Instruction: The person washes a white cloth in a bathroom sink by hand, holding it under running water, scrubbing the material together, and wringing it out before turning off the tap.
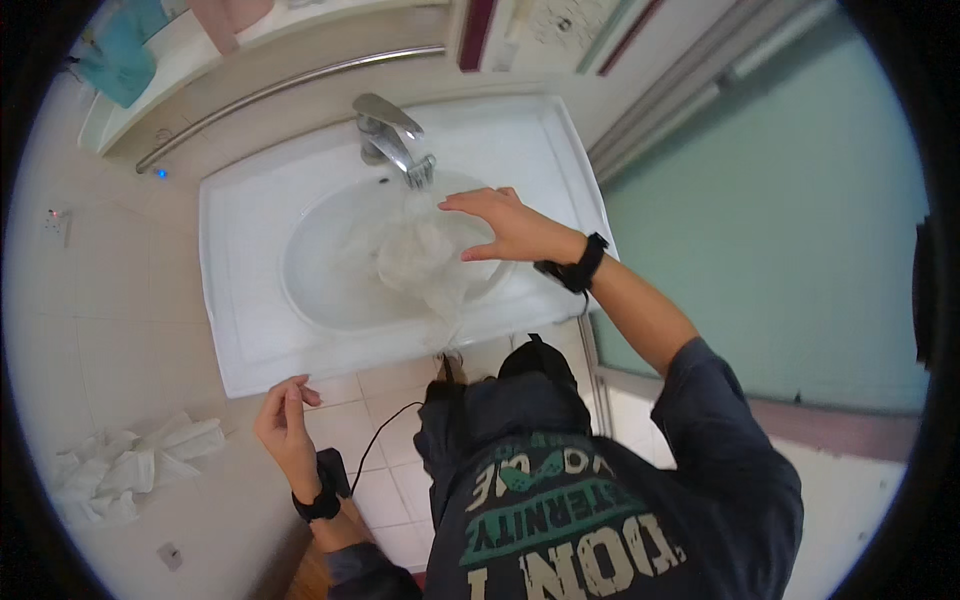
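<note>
A whitish, see-through crumpled thing (415, 255), like thin mesh or plastic film, lies in the oval basin of the white sink (255, 345). Part of it trails over the basin's front rim; its exact kind cannot be made out. Above it stands the chrome tap (390, 145), with what looks like water falling from the spout. Over the basin's right side my right hand (515, 225) is held open, thumb and fingers apart, with nothing visible in it. My left hand (285, 425) hangs just off the sink's front left corner, fingers loosely bent and apparently holding nothing.
A metal rail (300, 80) runs along the wall behind the sink, below a white shelf (180, 60) with a teal container (120, 65). Crumpled white sheets (140, 465) are at the left. A frosted green panel (770, 230) closes off the right side.
</note>
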